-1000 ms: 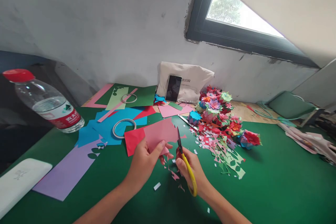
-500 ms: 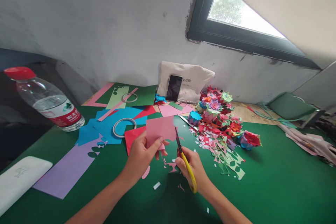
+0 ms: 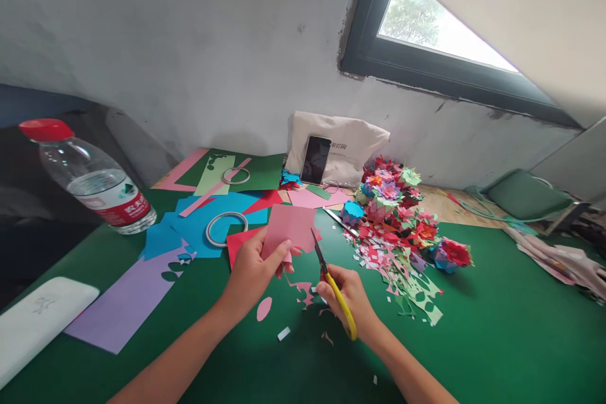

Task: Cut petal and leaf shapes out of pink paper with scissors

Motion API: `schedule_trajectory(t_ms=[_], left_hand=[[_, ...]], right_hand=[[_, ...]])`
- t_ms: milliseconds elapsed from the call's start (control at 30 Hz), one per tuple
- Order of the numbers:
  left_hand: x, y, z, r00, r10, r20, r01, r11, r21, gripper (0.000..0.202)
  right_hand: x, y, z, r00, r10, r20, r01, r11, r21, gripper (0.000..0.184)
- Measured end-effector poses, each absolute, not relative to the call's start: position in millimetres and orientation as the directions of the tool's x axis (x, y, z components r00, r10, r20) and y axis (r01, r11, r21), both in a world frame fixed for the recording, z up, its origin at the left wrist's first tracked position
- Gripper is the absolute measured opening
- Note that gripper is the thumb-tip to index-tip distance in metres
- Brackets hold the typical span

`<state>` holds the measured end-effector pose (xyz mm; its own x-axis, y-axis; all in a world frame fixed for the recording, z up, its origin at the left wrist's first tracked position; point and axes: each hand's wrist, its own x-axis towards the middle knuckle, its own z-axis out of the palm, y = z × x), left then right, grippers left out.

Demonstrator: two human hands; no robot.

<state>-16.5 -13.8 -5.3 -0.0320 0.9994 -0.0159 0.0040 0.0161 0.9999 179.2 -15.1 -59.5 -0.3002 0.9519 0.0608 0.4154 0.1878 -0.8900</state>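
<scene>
Pinched between thumb and fingers of my left hand [image 3: 258, 265] is a sheet of pink paper [image 3: 291, 227], raised above the green table. My right hand [image 3: 348, 297] grips yellow-handled scissors [image 3: 338, 290]. The dark blades point up and left, close to the right edge of the pink paper; I cannot tell whether they touch it. Below the hands lie a pink paper oval [image 3: 264, 308], pink offcuts [image 3: 305, 295] and a small white scrap [image 3: 283, 334]. Behind my left hand, red paper [image 3: 235, 246] is partly covered.
Left are a water bottle [image 3: 106, 189], a white case [image 3: 47, 309], purple paper [image 3: 120, 309], blue paper [image 3: 184, 227] and a tape roll [image 3: 209, 233]. A phone [image 3: 316, 161] leans on a cloth bag [image 3: 355, 139]. Right are paper flowers [image 3: 388, 189] and green cut scraps [image 3: 426, 297].
The pink paper has tilted and shifted slightly in my left hand. The scissors' tip has moved a little left. The pink oval on the table now shows fully. The view has shifted slightly.
</scene>
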Motion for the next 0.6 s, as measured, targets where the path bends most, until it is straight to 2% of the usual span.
schedule_trajectory(t_ms=[600], left_hand=[[-25.7,-6.8,-9.8,-0.060,0.998,0.007,0.067,-0.003,0.998,0.029]], right_hand=[[178.5,-18.9,-56.5,-0.313,0.949,0.047,0.431,0.186,-0.883,0.053]])
